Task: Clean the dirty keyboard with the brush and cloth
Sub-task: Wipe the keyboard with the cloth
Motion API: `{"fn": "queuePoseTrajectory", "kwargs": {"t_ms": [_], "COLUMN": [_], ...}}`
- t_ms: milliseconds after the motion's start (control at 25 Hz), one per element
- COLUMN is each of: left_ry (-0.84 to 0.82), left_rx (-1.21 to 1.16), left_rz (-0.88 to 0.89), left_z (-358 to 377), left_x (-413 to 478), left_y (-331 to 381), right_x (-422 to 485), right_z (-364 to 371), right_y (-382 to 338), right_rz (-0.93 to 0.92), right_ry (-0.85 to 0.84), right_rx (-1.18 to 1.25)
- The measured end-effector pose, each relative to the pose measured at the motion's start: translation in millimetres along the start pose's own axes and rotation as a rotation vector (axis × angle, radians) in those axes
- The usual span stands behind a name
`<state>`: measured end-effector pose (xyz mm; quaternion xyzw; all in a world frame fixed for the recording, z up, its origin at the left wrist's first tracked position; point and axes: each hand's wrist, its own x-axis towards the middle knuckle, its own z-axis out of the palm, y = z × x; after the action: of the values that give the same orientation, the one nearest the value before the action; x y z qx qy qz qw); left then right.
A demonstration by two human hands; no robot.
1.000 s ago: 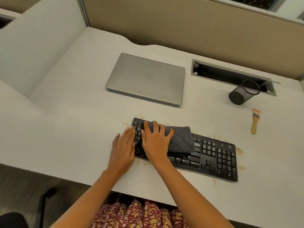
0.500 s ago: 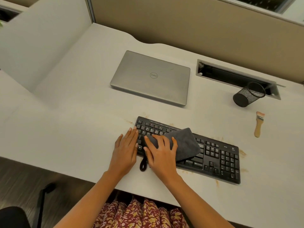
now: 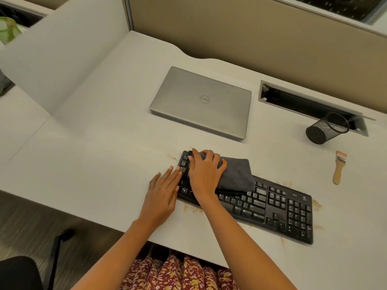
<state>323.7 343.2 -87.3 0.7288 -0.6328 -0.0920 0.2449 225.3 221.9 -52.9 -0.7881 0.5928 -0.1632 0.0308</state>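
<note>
My right hand (image 3: 206, 174) lies on the left end of the grey cloth (image 3: 236, 174), fingers curled over its far edge and gripping it, pressing it down on the keyboard (image 3: 272, 208). My fingertips are tucked out of view, so I cannot tell how much fabric they have gathered. My left hand (image 3: 163, 193) lies flat on the desk (image 3: 94, 164) with fingers straight and together, holding nothing; the fingertips touch the keyboard's left end.

The black keyboard sits askew near the front edge of the desk, its right end nearer me. The cloth and my right hand hide most of the left-hand keys; the legends on the exposed keys are too small to read. Brown smears (image 3: 317, 205) mark the desk around the keyboard's edges.

The brush (image 3: 339, 167), with a wooden handle and pale bristles, lies well apart to the right, bristles pointing away from me.

A closed silver laptop (image 3: 202, 102) lies behind the keyboard. A black mesh cup (image 3: 325, 129) lies tipped on its side by the open cable slot (image 3: 303, 101) at the back right; the slot's interior is too dark to make out. My forearms run out of frame at the bottom, above patterned fabric (image 3: 178, 273).
</note>
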Motion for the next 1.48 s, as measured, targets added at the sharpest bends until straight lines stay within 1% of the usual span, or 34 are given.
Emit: {"fn": "queuePoseTrajectory", "kwargs": {"t_ms": [120,160,240,320,440,520,720,840,920,1000,1120,1200,1320,1480], "left_ry": [0.019,0.031,0.058,0.079,0.087,0.075,0.062,0.048,0.025,0.005,-0.014,-0.017,-0.001,0.005], "left_rx": [-0.015,-0.021,-0.034,-0.039,-0.038,-0.025,-0.003,0.007,0.036,0.07,0.12,0.167,0.192,0.216], "left_rz": [-0.001,-0.006,-0.021,-0.029,-0.039,-0.045,-0.031,-0.037,-0.038,-0.057,-0.111,-0.129,-0.147,-0.209], "left_z": [-0.1,-0.1,-0.2,0.0,1.8,3.5,8.7,9.1,9.6,10.7,10.0,8.4,4.6,2.0], "left_x": [1.0,1.7,3.0,4.4,3.9,2.1,-4.1,-4.9,-5.8,-9.9,-18.3,-23.8,-26.7,-24.3], "left_y": [-0.5,-0.6,-0.5,-0.5,-0.3,2.2,7.0,6.5,5.9,6.7,7.5,9.2,10.1,4.5], "right_x": [-6.1,-6.8,-8.4,-16.6,-33.9,-43.5,-61.0,-50.4,-37.3,-29.6,-28.4,-29.4,-35.9,-45.0], "right_z": [0.9,-1.6,-10.8,-18.2,-20.2,-18.5,-22.0,-24.3,-22.1,-18.1,-12.7,-12.6,-16.7,-29.4], "right_y": [-5.9,-4.5,4.4,17.6,23.4,19.0,25.7,31.2,26.1,14.3,-2.4,-5.5,-1.2,13.3], "right_rz": [0.089,0.085,0.064,0.002,-0.118,-0.132,-0.263,-0.339,-0.322,-0.244,-0.134,-0.11,-0.149,-0.262], "right_ry": [0.012,0.0,-0.077,-0.142,-0.144,-0.143,-0.219,-0.254,-0.25,-0.234,-0.226,-0.227,-0.241,-0.345], "right_rx": [0.055,0.087,0.22,0.317,0.238,0.182,0.077,-0.01,-0.082,-0.113,-0.125,-0.112,-0.086,-0.02]}}
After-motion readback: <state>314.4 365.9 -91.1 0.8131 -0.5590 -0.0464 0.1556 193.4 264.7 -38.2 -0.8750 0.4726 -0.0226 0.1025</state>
